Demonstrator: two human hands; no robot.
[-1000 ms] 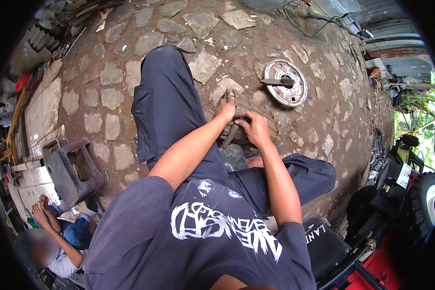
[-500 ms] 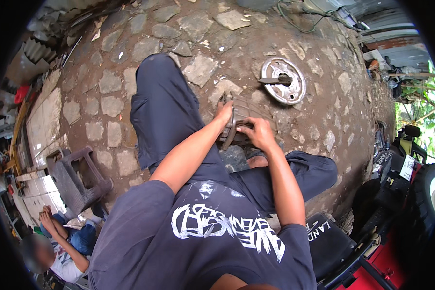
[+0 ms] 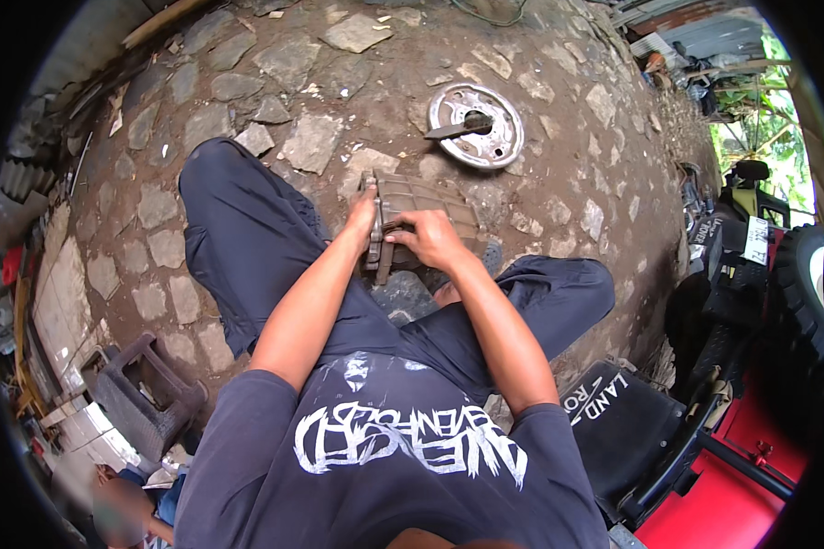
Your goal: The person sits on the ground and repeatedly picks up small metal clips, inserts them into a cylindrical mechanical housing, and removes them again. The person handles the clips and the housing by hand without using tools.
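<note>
Between my legs on the ground sits a ribbed, grey-brown metal casing (image 3: 439, 199) with a thick flange along its left side. My left hand (image 3: 363, 215) is closed round the far part of that flange. Over the near part of the casing, my right hand (image 3: 428, 240) has bent fingers and thumb drawn together at the flange; what they pinch, if anything, is too small to tell. My shoe (image 3: 403, 297) shows just below the casing.
A rusty white wheel rim (image 3: 499, 146) lies beyond the casing, with a flat dark metal bar (image 3: 458, 131) across it. A dark plastic stool (image 3: 146, 393) stands left, near another person (image 3: 124, 503). A red and black vehicle (image 3: 705, 494) is at right. Stones (image 3: 316, 142) stud the dirt floor.
The view has shifted, so the casing, rim and my legs appear further left. Both hands stay at the casing's flange, with the right hand's fingers slightly repositioned.
</note>
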